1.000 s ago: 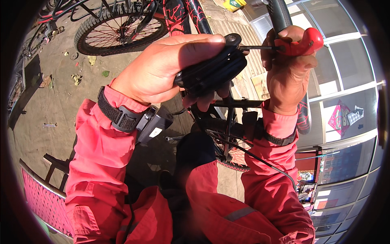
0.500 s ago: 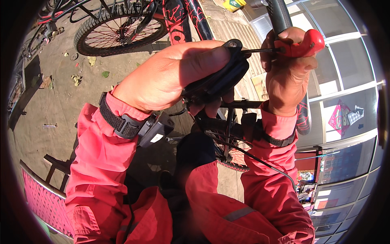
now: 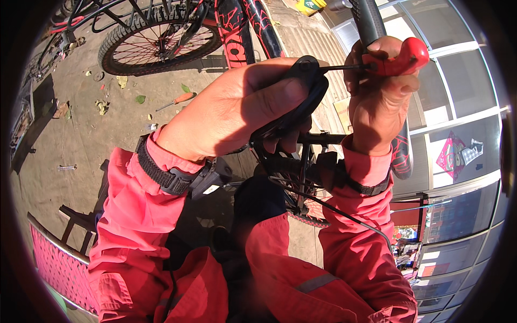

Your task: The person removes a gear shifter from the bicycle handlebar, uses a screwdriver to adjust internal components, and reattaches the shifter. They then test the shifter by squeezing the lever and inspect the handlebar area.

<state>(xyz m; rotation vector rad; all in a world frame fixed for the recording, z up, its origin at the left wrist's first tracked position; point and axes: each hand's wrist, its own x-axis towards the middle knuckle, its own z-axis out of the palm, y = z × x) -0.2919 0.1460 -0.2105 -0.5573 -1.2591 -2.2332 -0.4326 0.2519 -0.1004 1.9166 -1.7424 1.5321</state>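
My left hand (image 3: 242, 105) is closed around a black curved part (image 3: 301, 105) with a round fitting at its upper end, the thumb pressed along its near side. My right hand (image 3: 379, 94) grips a red-handled tool (image 3: 406, 58). The tool's thin dark shaft (image 3: 344, 67) points left and its tip meets the upper end of the black part; whether it goes inside is hidden. The left fingertips behind the part lie in shadow. Just beyond my right hand rises a dark ribbed tube (image 3: 368, 21).
Far left stands a bicycle wheel (image 3: 161, 43) beside a black and red frame (image 3: 234, 40). Beneath my hands is another wheel (image 3: 309, 207). An orange-handled screwdriver (image 3: 184, 98) lies on the ground. A pink perforated seat (image 3: 59, 258) is at the lower left, glazed panels (image 3: 466, 81) at the right.
My left hand has turned with the black part, which now shows narrower, and its wrist has shifted slightly right and down. The screwdriver on the ground has come into sight. My right hand barely moved.
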